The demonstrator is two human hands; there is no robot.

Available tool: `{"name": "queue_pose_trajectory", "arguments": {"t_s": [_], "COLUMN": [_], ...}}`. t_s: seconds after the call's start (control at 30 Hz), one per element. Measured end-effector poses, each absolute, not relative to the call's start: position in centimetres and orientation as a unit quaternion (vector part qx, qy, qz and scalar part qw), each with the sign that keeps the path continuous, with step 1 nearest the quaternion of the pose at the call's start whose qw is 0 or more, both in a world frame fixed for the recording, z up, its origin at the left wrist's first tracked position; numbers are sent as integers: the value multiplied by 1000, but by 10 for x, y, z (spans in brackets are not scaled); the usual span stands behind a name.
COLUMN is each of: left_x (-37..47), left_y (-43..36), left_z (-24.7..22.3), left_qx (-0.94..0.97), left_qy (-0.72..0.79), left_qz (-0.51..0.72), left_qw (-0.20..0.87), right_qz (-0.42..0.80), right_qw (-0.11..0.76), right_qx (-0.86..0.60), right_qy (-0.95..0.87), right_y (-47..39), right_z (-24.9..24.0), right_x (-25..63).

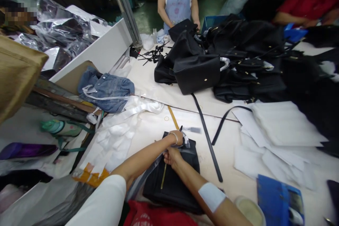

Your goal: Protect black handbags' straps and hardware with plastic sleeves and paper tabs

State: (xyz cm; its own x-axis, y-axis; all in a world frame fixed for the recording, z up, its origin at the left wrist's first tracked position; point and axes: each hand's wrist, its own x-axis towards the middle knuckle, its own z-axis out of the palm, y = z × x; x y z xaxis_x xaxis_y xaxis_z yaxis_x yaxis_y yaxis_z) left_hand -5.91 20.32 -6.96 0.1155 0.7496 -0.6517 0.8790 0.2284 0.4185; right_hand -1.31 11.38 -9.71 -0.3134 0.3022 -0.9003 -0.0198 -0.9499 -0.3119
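A black bag (pixel 182 187) lies flat on the table right in front of me. Over its far edge is my left hand (pixel 178 137), with a bracelet at the wrist and the fingers closed beside a white-wrapped part (pixel 186 141). A small dark tip (pixel 181 128) pokes out past those fingers; I cannot tell what it belongs to. Just nearer to me, my right hand (pixel 173 157) is pinched closed above the bag, and what it grips is hidden. A thin gold line (pixel 163 176) runs down the bag below it. Clear plastic (pixel 144 178) lies along the bag's left side.
Black bags (pixel 197 74) are piled across the table's far right. Black straps (pixel 208 137) and white sheets (pixel 288 123) lie to the right, near a blue case (pixel 275 197). A denim bag (pixel 106 88) sits at left. Across the table stands a person in a blue apron (pixel 178 0).
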Motion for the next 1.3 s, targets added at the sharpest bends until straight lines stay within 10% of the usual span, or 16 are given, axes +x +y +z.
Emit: {"name": "queue_pose_trajectory", "arguments": {"t_s": [0.2, 0.33, 0.5, 0.77, 1.1, 1.3], "left_x": [-117, -151, -172, -237, -205, -165], "left_y": [136, 61, -12, -91, 75, 169], "left_z": [-26, -9, 3, 11, 42, -3], "left_qx": [588, 455, 265, 271, 178, 236], "left_qy": [694, 583, 423, 446, 387, 477], "left_qz": [110, 250, 234, 181, 485, 528], "left_qw": [402, 625, 835, 833, 764, 662], "right_qz": [849, 867, 852, 802, 888, 829], "right_qw": [178, 250, 313, 396, 269, 144], "right_qx": [-481, -420, -412, -443, -277, -430], "right_qy": [-128, -100, -76, -60, -249, -326], "right_y": [118, 129, 134, 133, 8, 20], "right_z": [-80, -72, -76, -72, 21, 3], "right_x": [14, 26, 18, 11, -69, -57]}}
